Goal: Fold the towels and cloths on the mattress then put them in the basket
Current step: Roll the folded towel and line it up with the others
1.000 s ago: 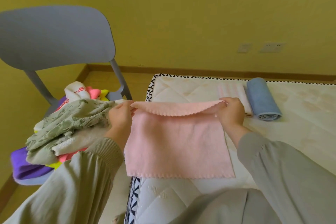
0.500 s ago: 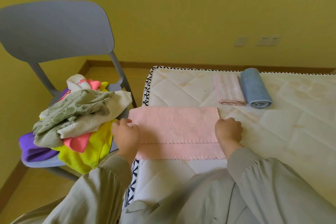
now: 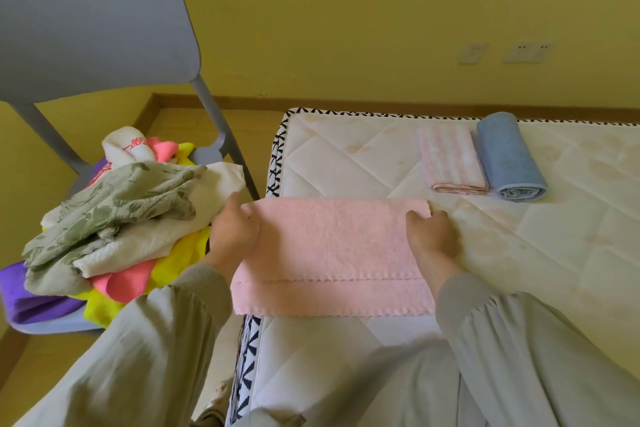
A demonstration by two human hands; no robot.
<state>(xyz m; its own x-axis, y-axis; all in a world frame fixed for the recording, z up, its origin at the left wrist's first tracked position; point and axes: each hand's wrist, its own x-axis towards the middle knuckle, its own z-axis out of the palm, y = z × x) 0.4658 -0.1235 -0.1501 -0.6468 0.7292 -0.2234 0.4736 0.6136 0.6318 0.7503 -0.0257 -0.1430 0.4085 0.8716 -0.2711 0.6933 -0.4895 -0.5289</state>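
Head view: one pink towel (image 3: 332, 253) lies folded over itself on the near-left corner of the single mattress (image 3: 554, 253), one scalloped edge showing above the other near its lower side. There are two hands. The left hand (image 3: 233, 230) grasps the towel's end at 9 o'clock, fingers curled over the fold. The right hand (image 3: 433, 236) grasps the end at 3 o'clock the same way.

At 1 o'clock from the towel, well apart from it, two finished pieces lie side by side and touching: one folded striped cloth (image 3: 450, 159) and one rolled blue towel (image 3: 507, 156). At 9 o'clock from the towel stands one grey chair (image 3: 86, 28) with one heap of cloths (image 3: 114, 211) on its seat. Green-patterned, white, pink, yellow and purple pieces show in it. On the wall at 1 o'clock are two sockets (image 3: 526, 52).

The heap's pieces overlap, so their number cannot be counted. The fingertips of both hands are hidden under the towel's fold. The chair's back and the mattress run out of the picture, and the sleeves cover the mattress's near edge.
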